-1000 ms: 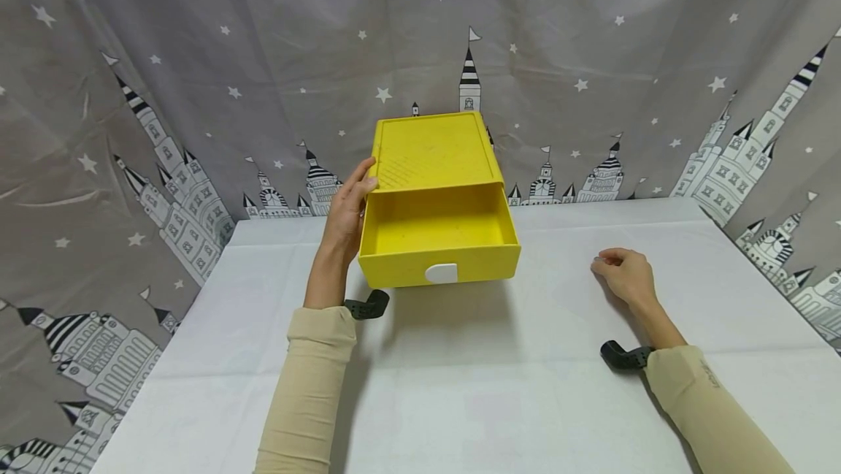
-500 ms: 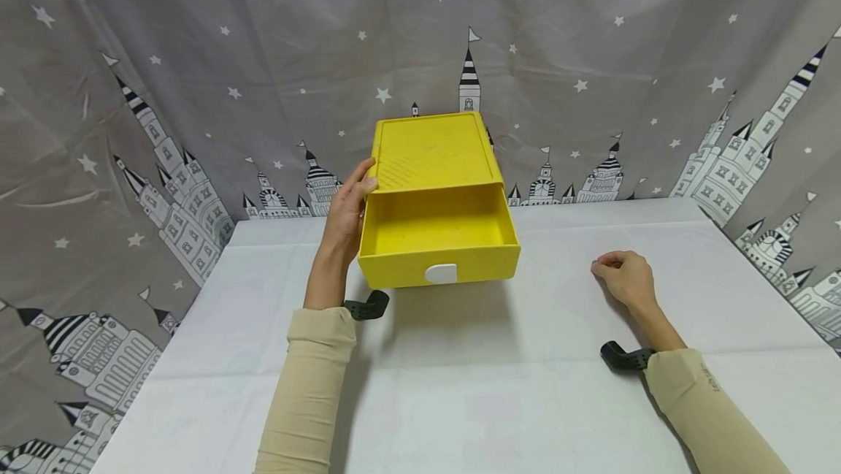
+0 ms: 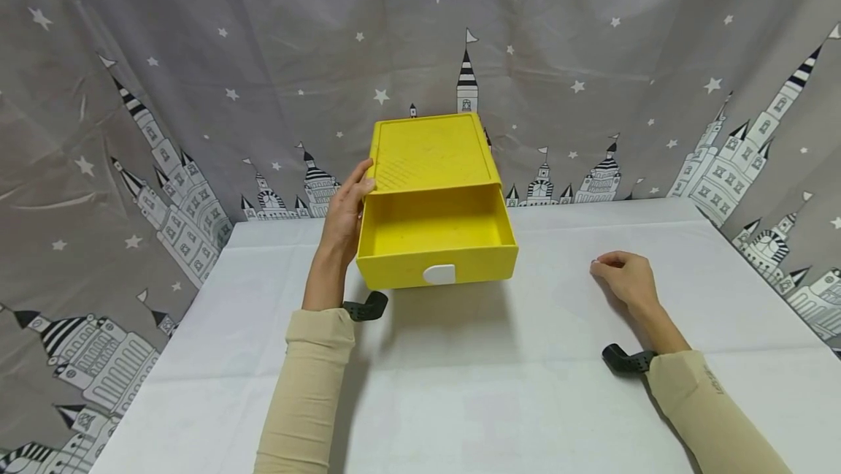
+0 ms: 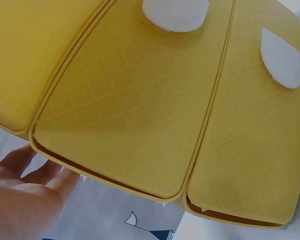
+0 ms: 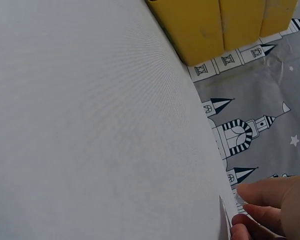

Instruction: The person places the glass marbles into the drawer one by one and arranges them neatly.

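Note:
A yellow drawer cabinet (image 3: 434, 153) stands at the back middle of the table, with its top drawer (image 3: 436, 266) pulled out. No contents show in the visible part of that drawer, and a white handle (image 3: 439, 274) is on its front. My left hand (image 3: 342, 215) lies against the cabinet's left side, fingertips at the top edge. In the left wrist view, its fingers (image 4: 42, 175) reach along the side wall, and two pushed-in drawers (image 4: 130, 100) with white handles show. To the right, my right hand (image 3: 626, 280) is low over the tabletop, fingers loosely bent and thumb near the index finger.
White cloth covers the table (image 3: 460, 401). Behind it hangs a grey curtain (image 3: 296, 43) printed with castles and stars, which also comes round both sides. Black wrist cameras are on both wrists, the left one (image 3: 368, 307) close below the pulled-out drawer.
The right hand dips very slightly between the first frame and now. The left hand, cabinet and drawer stay as they were; the whole view shifts a little.

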Demonstrator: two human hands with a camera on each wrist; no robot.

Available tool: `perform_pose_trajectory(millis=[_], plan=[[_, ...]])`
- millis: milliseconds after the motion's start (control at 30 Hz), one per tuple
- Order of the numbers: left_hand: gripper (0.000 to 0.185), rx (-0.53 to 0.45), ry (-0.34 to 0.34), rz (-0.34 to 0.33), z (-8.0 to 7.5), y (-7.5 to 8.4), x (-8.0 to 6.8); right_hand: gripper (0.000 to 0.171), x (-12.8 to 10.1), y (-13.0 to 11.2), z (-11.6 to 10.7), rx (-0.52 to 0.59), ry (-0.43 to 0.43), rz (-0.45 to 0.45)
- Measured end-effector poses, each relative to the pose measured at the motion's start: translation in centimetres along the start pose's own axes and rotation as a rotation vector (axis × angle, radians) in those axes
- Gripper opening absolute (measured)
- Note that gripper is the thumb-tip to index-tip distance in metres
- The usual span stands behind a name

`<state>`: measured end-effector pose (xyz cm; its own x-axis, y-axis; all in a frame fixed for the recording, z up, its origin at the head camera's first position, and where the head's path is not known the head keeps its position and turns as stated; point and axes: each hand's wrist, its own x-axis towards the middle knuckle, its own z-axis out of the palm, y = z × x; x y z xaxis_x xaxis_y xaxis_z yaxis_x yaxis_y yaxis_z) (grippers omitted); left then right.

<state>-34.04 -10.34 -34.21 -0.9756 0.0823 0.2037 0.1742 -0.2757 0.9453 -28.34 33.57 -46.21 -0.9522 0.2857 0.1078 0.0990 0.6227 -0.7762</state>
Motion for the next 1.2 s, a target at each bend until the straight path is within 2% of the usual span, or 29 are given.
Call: perform_pose_trajectory(millis=[133,300,700,800,1000,1200], plan=[[0.056,0.007,-0.003,0.005,0.0,0.0,0.0,0.030,-0.2,0.0,-0.2,0.054,-0.023,0.044],[0.056,-0.002,0.006,-0.007,0.0,0.1,-0.2,0.032,-0.4,-0.1,-0.3,0.070,-0.044,0.063],[0.056,0.021,-0.002,0.005,0.1,0.0,0.0,0.034,-1.2,-0.6,-1.0,0.067,-0.107,0.018],[0.056,0.013,-0.007,0.000,0.2,-0.1,0.0,0.034,-1.5,-1.1,-1.4,0.061,-0.100,-0.013],[0.057,0.021,-0.002,-0.001,0.1,0.0,0.1,0.033,-2.0,-2.8,-2.0,0.066,-0.084,-0.131],[0.057,0.031,0.005,-0.002,0.1,0.1,-0.1,0.033,-2.6,-4.3,-2.6,0.117,-0.070,-0.159]])
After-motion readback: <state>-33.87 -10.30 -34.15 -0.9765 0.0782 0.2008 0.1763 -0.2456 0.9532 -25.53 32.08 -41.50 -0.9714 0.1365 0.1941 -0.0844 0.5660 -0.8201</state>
